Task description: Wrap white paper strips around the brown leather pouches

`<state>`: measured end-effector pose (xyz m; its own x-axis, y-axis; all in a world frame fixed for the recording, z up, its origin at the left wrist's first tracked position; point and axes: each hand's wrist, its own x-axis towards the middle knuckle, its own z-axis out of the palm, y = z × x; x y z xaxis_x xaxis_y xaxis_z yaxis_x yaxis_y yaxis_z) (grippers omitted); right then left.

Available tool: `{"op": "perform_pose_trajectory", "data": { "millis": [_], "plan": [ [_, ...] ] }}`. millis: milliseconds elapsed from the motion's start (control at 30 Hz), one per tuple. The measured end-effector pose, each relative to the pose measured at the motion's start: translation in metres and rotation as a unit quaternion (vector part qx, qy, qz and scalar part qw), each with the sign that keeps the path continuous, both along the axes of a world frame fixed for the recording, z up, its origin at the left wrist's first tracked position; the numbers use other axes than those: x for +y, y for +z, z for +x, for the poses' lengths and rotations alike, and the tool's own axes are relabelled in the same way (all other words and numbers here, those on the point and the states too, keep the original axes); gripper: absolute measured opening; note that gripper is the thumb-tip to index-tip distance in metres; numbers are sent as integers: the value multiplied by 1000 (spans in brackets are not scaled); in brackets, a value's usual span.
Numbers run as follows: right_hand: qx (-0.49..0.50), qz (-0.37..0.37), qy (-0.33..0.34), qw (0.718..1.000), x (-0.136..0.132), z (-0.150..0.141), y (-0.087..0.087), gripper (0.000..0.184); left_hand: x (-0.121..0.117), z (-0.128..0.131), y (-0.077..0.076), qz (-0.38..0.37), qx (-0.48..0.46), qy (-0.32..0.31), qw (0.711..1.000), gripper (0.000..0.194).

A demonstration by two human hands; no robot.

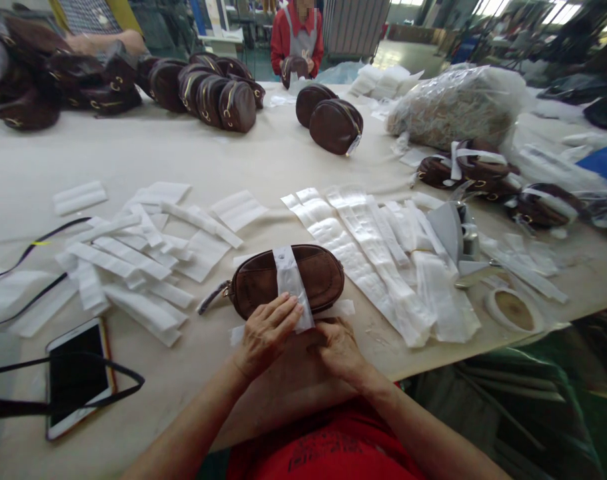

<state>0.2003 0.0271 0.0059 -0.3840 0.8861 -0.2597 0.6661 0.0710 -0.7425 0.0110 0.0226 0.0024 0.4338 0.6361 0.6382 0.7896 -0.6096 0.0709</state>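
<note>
Table: a broad cream-coloured tabletop [148, 150] is strewn with white material and brown pouches; its near edge is seen slanting up to the right.
Room: a large workshop is shown, with a greenish floor and bright windows at upper right.
People: a co-worker in a red top and grey apron [298, 43] is seen across the table, a brown pouch held in front; a bare forearm [106, 41] is seen at upper left.
Pouch in hand: a dark brown, oval, leather-like pouch [247, 283] is set at the near edge's middle, crossed by a translucent white strip [287, 270].
Left hand [270, 327]: its fingers are laid flat and close together on the strip; any thumb grip cannot be told.
Right hand [340, 343]: it is curled against the pouch's near side; whether anything is pinched cannot be told.
Left side: a heap of cut white strips [133, 260] and a dark-screened, white-framed phone [78, 373] are laid out.
Right side: glossy white strips [378, 260] are fanned beside a grey tape dispenser [448, 230].
Lettering: dark print is borne by the wearer's red shirt [328, 453], too blurred to be read.
</note>
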Motion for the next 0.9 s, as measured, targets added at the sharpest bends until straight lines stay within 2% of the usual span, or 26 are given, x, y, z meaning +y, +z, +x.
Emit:
{"op": "perform_pose_trajectory", "data": {
  "millis": [233,467,567,733,900],
  "plan": [
    [-1,6,-23,1000,-4,-5,-6,24,0,1,-2,5,-7,-1,1000,26],
    [-47,45,-23,998,-8,-10,3,23,0,1,-1,4,-6,-1,1000,28],
    [-60,64,-34,996,-12,-12,2,22,-1,2,-1,6,-7,-2,1000,30],
    [-35,173,-3,984,-25,-9,-15,33,-1,2,-1,11,-7,6,1000,29],
    [83,323,113,936,-26,-5,-23,19,-1,0,-1,4,3,1,1000,30]
  ]
}}
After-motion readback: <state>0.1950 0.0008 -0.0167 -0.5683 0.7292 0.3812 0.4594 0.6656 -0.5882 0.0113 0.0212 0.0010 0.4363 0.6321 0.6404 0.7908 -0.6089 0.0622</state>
